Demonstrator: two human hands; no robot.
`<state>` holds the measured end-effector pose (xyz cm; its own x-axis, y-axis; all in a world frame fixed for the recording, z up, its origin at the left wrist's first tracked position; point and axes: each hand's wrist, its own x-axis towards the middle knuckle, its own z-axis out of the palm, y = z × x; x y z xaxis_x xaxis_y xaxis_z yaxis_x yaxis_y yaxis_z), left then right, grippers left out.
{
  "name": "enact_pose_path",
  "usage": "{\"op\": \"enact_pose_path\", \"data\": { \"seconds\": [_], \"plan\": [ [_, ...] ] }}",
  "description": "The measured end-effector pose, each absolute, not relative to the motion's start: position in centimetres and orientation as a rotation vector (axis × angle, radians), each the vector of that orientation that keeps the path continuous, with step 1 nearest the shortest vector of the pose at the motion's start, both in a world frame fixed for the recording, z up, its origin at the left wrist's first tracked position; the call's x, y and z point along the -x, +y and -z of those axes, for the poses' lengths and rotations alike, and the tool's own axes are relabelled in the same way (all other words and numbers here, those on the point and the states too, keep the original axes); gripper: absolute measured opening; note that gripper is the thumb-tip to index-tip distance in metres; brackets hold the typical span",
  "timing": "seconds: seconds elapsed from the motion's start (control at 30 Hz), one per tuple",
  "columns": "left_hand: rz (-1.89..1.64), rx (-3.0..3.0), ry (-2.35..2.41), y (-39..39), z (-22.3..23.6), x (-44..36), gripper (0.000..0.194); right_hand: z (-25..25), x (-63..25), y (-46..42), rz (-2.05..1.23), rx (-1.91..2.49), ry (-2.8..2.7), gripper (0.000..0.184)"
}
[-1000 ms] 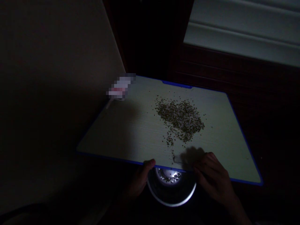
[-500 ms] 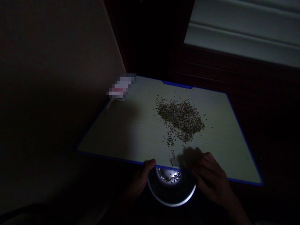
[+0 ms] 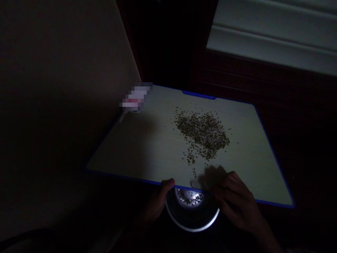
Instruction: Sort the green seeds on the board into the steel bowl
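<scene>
A pale board with a blue rim [image 3: 147, 147] lies lit in a dark room, with a heap of small dark seeds [image 3: 204, 135] on it. Just under its near edge sits a round metal bowl [image 3: 192, 214] with a few seeds inside. My left hand [image 3: 156, 202] grips the bowl's left side, thumb up at the board's edge. My right hand [image 3: 237, 202] rests at the near edge, fingers curled and blurred, fingertips on the board by a thin trail of seeds [image 3: 194, 168].
A small pixelated white and red object [image 3: 135, 98] lies at the board's far left corner. A beige wall [image 3: 60, 105] runs along the left. Dark wood and a pale ribbed surface [image 3: 271, 35] stand behind. Everything around the board is dark.
My right hand's fingertips have slid a little to the left along the near edge toward the bowl. The left hand and bowl have stayed put.
</scene>
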<state>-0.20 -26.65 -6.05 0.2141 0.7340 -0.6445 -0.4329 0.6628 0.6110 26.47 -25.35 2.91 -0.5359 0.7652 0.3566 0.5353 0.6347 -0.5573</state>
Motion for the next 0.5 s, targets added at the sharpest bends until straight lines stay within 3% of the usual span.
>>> {"op": "enact_pose_path", "data": {
  "seconds": [0.37,0.5],
  "plan": [
    [-0.89,-0.344,1.048,-26.53,5.82,0.12,0.023,-2.55,-26.69,-25.32,-0.486,1.042,-2.255,0.033],
    [-0.893,-0.332,1.019,-26.47,6.28,0.05,0.028,-2.56,-26.66,-25.27,-0.408,1.107,-2.175,0.031]
  ]
}}
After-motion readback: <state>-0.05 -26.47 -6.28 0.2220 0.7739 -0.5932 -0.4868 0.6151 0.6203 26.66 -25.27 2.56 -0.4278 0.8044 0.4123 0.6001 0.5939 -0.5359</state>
